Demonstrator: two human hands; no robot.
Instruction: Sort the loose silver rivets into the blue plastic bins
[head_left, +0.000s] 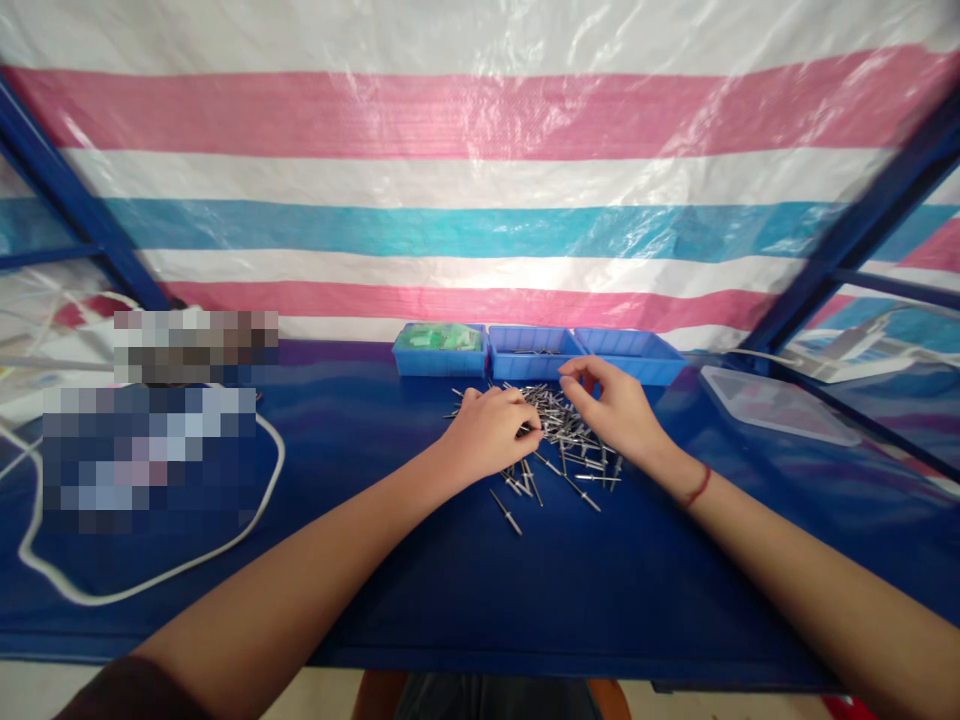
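Observation:
A loose pile of blind rivets (pixel 559 415), silver with thin long pins, lies on the blue table. Over the pile's left side rests my left hand (pixel 491 430), its fingers curled and the thumb drawn toward them; what is between the fingertips is hidden. My right hand (pixel 611 405) is at the pile's right, just in front of the bins, with thumb and forefinger brought together. Anything in that pinch is too small to make out. A few rivets sit in the middle blue bin (pixel 517 365). One single rivet (pixel 506 512) lies apart toward me.
Left of the middle bin stands a blue bin (pixel 439 362) holding a green packet. To the right is another blue bin (pixel 637 370). A clear plastic lid (pixel 776 405) lies at the right. A white cable (pixel 281 455) loops across the table's left side. Blue frame posts (pixel 862 240) flank the table.

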